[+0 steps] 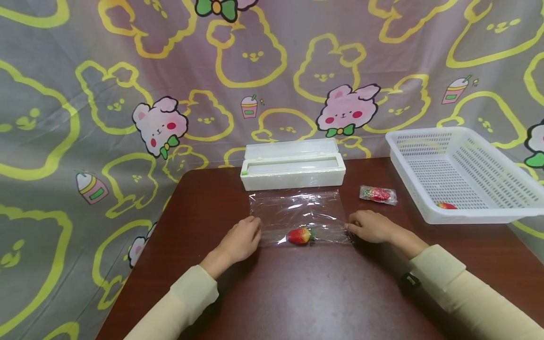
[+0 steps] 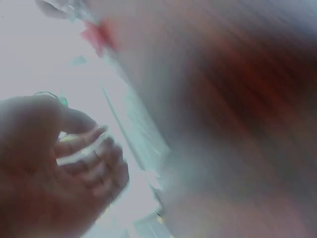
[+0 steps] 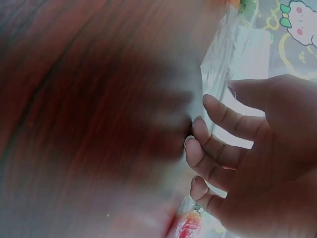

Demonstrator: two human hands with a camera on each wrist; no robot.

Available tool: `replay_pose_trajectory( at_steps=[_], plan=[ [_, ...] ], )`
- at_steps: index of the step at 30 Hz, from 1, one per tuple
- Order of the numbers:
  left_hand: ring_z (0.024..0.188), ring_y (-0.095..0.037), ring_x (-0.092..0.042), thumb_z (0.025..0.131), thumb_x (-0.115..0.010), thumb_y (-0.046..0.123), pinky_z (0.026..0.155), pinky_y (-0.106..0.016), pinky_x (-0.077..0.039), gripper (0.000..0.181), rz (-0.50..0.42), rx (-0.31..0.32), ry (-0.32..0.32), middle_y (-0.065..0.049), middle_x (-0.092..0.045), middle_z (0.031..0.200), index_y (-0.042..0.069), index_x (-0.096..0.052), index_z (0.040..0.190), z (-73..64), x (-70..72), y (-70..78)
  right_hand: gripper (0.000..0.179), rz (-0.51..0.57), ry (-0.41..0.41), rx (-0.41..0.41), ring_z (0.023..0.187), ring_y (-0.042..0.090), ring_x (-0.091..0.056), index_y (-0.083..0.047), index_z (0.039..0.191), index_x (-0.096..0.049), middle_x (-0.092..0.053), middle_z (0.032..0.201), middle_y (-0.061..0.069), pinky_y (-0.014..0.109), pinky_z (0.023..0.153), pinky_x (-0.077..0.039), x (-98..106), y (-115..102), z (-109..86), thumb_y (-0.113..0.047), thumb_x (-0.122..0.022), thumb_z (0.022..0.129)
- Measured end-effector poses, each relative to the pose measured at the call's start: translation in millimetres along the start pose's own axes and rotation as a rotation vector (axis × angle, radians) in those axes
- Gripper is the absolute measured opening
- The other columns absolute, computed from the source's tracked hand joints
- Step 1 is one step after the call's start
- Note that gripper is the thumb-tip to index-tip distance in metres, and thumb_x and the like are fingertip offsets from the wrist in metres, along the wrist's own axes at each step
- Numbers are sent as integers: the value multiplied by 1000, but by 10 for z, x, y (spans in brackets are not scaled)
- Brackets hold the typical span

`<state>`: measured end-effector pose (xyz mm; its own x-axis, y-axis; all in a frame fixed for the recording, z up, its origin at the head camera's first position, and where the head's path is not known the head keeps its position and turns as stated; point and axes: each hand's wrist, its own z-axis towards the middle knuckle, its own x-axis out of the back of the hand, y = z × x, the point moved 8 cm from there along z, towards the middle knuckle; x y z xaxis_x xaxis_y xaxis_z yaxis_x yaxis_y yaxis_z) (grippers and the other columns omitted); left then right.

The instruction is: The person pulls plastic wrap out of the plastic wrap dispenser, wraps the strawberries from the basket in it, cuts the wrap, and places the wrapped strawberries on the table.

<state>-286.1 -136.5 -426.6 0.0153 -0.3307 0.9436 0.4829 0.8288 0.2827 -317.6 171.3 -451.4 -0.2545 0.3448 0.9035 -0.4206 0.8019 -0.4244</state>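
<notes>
A sheet of clear plastic wrap (image 1: 297,208) lies on the brown table, its left and right edges between my two hands. Near its front edge sits a red strawberry (image 1: 300,235) with green leaves, pointing left; the shiny film makes it hard to tell whether a layer covers it. My left hand (image 1: 241,239) pinches the film's left edge, fingers curled in the blurred left wrist view. At the opposite edge, my right hand (image 1: 370,226) holds the film between thumb and bent fingers, with the film's edge (image 3: 218,59) by the thumb in the right wrist view.
Behind the film stands a white wrap dispenser box (image 1: 293,179), lid raised. A wrapped strawberry (image 1: 378,194) lies right of it. Further right, a white perforated basket (image 1: 450,217) holds another red fruit (image 1: 446,206). A patterned curtain (image 1: 280,113) hangs behind the table.
</notes>
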Motion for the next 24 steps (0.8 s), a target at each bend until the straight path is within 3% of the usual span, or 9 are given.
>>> replay_pose_trajectory(
  at_steps=[3,6,11,18,21,24],
  plan=[
    [84,-19,-62,98,-60,5,76,-37,-55,12,-68,-139,-64,-3,-61,93,2,-68,106,68,-52,232,20,-14,3,-6,72,14,-54,-13,86,-69,-60,76,-4,37,65,-46,3,7,5,-26,-64,100],
    [91,-23,-63,98,-59,3,83,-40,-55,14,-86,-206,-124,-7,-62,97,-2,-68,107,107,-125,342,19,-14,1,-10,72,15,-54,-12,88,-70,-60,77,-3,37,65,-47,-6,5,13,-26,-64,99],
    [93,-28,-64,96,-58,-2,86,-42,-55,12,-63,-206,-182,-11,-62,97,-3,-68,102,94,-227,308,19,-15,-21,-16,71,14,-53,-13,88,-69,-60,76,-4,36,64,-46,-31,4,25,-28,-64,99],
    [95,-28,-64,96,-56,-2,87,-44,-54,14,-98,-196,-188,-11,-62,98,-4,-68,104,100,-233,269,17,-84,14,-12,72,17,-57,-14,86,-68,-61,76,-3,42,63,-47,47,68,15,-26,-66,98],
    [96,-27,-64,98,-55,0,88,-43,-54,15,-101,-185,-214,-10,-62,99,-3,-68,106,99,-245,260,12,-139,64,8,76,19,-61,-13,91,-69,-64,82,-2,45,67,-51,139,26,-26,-23,-68,96],
    [94,-25,-62,100,-55,3,86,-42,-54,16,-92,-176,-244,-7,-60,98,-2,-68,109,96,-232,255,7,-164,152,81,77,20,-61,-10,93,-68,-64,86,0,45,70,-53,284,-187,-73,-17,-69,94]
  ],
)
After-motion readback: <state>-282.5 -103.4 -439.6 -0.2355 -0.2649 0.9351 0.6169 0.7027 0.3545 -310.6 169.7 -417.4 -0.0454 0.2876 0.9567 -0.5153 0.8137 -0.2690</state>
